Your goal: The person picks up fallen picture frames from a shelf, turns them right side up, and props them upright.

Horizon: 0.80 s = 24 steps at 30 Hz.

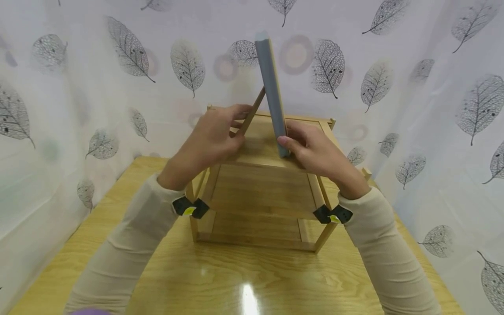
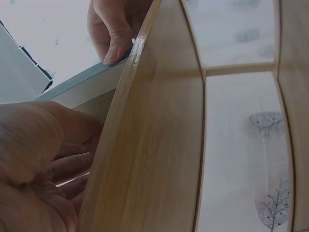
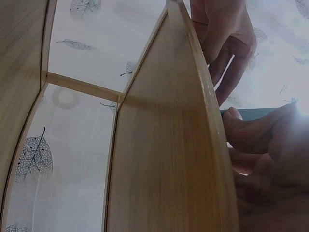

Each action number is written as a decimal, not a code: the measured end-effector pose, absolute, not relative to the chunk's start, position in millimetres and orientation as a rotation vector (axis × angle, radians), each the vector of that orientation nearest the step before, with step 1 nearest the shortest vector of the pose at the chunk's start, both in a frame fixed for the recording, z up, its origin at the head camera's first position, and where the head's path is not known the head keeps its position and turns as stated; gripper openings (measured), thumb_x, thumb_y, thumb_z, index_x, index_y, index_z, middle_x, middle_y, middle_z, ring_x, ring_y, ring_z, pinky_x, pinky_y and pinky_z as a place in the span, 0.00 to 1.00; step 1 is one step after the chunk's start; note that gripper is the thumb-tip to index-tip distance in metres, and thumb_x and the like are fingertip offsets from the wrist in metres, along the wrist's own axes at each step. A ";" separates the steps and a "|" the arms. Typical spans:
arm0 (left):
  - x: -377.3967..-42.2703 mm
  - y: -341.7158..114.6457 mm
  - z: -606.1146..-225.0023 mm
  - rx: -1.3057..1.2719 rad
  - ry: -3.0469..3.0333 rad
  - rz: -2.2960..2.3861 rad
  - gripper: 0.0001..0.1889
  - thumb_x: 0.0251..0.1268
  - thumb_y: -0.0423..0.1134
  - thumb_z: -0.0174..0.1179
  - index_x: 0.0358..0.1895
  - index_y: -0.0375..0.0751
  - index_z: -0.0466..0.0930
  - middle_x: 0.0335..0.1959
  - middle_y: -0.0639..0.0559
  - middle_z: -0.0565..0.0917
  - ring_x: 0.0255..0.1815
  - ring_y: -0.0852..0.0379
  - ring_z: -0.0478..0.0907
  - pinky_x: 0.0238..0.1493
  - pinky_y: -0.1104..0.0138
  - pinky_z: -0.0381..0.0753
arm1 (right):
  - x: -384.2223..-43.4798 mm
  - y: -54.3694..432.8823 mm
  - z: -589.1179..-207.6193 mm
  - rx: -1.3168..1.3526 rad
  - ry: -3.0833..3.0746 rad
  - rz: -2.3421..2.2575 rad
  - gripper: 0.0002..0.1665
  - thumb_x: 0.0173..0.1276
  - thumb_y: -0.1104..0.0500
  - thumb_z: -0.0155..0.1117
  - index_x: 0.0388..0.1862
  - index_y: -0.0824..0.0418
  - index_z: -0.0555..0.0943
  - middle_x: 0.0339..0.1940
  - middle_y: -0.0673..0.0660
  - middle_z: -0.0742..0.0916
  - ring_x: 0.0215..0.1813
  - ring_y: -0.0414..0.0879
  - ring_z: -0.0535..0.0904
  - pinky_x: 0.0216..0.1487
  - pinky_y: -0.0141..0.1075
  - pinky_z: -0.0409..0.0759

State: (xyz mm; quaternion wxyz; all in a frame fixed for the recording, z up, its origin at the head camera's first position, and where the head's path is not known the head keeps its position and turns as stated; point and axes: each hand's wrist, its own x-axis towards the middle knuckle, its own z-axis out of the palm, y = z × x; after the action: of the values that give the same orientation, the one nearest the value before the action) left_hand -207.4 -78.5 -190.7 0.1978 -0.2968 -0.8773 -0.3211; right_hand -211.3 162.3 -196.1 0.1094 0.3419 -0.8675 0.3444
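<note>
What looks like a picture frame (image 1: pixel 271 87) with a thick blue-grey edge stands tilted on the top board (image 1: pixel 257 146) of a wooden shelf. A thin brown support leg (image 1: pixel 253 110) slants out from its left side. My right hand (image 1: pixel 315 146) grips the frame low down, thumb on the near edge and fingers behind. My left hand (image 1: pixel 210 135) holds the brown leg near its lower end, with its fingers partly hidden behind it. In the left wrist view, the shelf board's edge (image 2: pixel 120 96) covers some fingertips. The blue edge (image 3: pixel 258 114) also shows beside my right thumb in the right wrist view.
The shelf has lower boards (image 1: pixel 260 188) beneath the top one and stands on a shiny wooden table (image 1: pixel 197 280). A pale curtain (image 1: pixel 433 109) with a leaf print surrounds the table at the back and sides.
</note>
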 end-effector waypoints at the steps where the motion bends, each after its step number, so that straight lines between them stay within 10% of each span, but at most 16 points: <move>1: -207.4 -78.1 -191.2 -0.827 -2.453 -0.897 0.28 0.61 0.24 0.60 0.67 0.34 0.74 0.62 0.41 0.82 0.52 0.47 0.86 0.55 0.59 0.84 | -211.8 162.0 -196.2 1.004 -2.550 1.019 0.09 0.78 0.62 0.57 0.47 0.68 0.80 0.34 0.58 0.83 0.37 0.48 0.75 0.39 0.36 0.73; 24: -209.4 -76.1 -197.2 -0.825 -2.399 -0.902 0.25 0.63 0.25 0.60 0.66 0.33 0.75 0.59 0.39 0.83 0.48 0.48 0.88 0.49 0.62 0.86 | -210.6 159.8 -195.2 1.024 -2.521 1.248 0.16 0.74 0.70 0.59 0.58 0.75 0.78 0.52 0.66 0.84 0.55 0.50 0.79 0.64 0.39 0.78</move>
State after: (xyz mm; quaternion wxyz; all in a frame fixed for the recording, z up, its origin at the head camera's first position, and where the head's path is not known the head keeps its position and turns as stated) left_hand -209.4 -76.1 -197.2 0.2228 -0.2987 -0.8685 -0.3268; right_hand -210.6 159.8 -195.2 0.0741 0.3412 -0.8398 0.4157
